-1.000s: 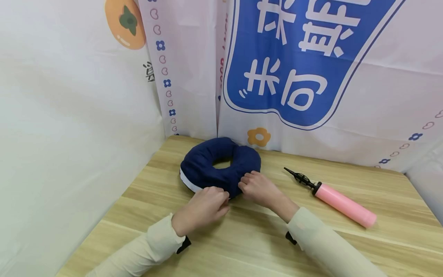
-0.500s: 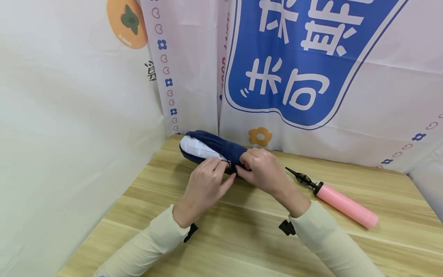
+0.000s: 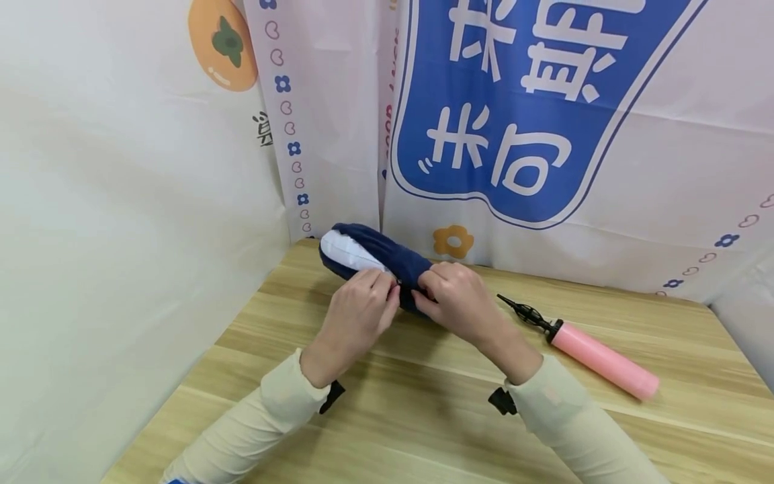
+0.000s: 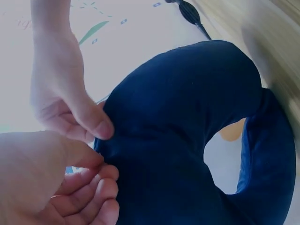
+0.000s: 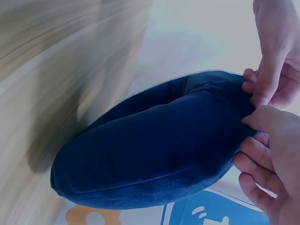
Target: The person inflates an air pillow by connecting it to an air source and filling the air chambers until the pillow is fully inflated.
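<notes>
A navy neck pillow [image 3: 387, 250] stands tilted on its edge, its seam side facing me. Along that seam the cover gapes, and a white inner [image 3: 346, 251] shows at the left. My left hand [image 3: 358, 308] pinches the cover edge by a small dark zipper [image 3: 399, 282], thumb against curled fingers. Close beside it, my right hand [image 3: 461, 296] grips the navy cloth just to the right. In the left wrist view the pillow's ring and centre hole show, both hands at its rim. The right wrist view shows the pillow's rounded underside [image 5: 140, 154].
A pink hand pump [image 3: 605, 359] with a black nozzle lies on the wood-grain table [image 3: 417, 417], right of the right hand. Behind the pillow hangs a printed white cloth [image 3: 338, 134], and a plain white one [image 3: 139, 202] borders the table's left side.
The pillow has been turned up from lying flat, so its gaping seam with the white inner faces me. Both hands have moved up along it and closer together at the zipper.
</notes>
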`<state>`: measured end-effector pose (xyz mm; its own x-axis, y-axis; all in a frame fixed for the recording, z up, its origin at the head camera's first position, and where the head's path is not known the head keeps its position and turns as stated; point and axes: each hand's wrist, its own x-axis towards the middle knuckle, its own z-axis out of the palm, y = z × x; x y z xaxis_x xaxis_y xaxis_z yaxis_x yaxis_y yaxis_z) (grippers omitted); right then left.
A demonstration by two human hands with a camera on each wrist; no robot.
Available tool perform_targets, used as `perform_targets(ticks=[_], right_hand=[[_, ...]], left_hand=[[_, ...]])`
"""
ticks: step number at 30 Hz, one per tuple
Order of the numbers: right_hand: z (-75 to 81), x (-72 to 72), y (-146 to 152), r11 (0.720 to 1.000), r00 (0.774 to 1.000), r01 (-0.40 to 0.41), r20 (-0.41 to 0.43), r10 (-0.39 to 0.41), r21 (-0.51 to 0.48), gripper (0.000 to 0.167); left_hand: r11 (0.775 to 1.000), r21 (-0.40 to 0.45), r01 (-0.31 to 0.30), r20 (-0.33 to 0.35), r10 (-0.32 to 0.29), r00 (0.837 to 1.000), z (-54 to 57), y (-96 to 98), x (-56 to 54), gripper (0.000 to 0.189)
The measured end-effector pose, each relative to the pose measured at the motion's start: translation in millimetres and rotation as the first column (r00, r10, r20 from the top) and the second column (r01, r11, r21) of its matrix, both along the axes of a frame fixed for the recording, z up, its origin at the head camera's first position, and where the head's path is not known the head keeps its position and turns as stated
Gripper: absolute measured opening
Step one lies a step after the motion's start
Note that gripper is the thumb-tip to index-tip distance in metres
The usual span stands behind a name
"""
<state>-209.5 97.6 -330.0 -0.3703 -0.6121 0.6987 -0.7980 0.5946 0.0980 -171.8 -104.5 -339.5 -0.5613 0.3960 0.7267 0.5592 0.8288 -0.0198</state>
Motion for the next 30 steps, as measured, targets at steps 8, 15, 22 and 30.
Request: perform_targets(ticks=[8,15,22,30], right_hand=[[-7.4,3.6,13,0.996,0.997,-0.020,-0.078,0.027,0.086,0.017],[-25.0,3.0,30,0.990,0.991,-0.098,-0.084,0.107,0.104,0.012],[-39.3,11.3,27,0.995,0.977,-0.078,-0.192,0.089,0.062,0.022],[-57.5,11.4,2,0.998,0.973,-0.051,-0.225,0.055,0.022,0.036]], left_hand=[[0.997,0.034,0.065,0.136,-0.069,0.988,2.3,-2.7,8.8,0.017],[0.990,0.048,0.129,0.285,-0.137,0.949,0.9,-8.5,15.6,0.016],[0.977,0.128,0.168,0.425,-0.207,0.881,-3.4,-8.4,12.0,0.013],[0.985,0.061,0.163,0.336,-0.174,0.926,-21.0,2.9,14.4,0.021]])
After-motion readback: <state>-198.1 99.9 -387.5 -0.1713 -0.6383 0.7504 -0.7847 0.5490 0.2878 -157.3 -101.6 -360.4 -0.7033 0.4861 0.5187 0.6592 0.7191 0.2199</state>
